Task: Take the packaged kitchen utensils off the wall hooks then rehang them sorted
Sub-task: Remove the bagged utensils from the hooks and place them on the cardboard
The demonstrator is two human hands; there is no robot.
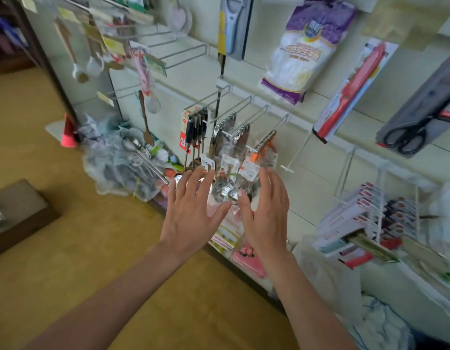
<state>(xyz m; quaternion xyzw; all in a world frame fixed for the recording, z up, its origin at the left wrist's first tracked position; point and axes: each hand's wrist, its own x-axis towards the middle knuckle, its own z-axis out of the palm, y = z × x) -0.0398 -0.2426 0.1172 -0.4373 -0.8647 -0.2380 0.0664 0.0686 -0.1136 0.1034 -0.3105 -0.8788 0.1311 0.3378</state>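
1 left hand [191, 210], 1 right hand [265, 213]

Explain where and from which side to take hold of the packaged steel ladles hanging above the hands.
Probably the upper handles of the packaged steel ladles, just under the wire hook, with the left hand and right hand coming from the front. They hang by their tops, bowls down, so they should slide forward off the open end.

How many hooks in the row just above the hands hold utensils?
4: black-handled tools leftmost, then a first ladle bunch, a second ladle bunch, and an orange-tagged bunch. The empty hook is further right. Blur may hide more.
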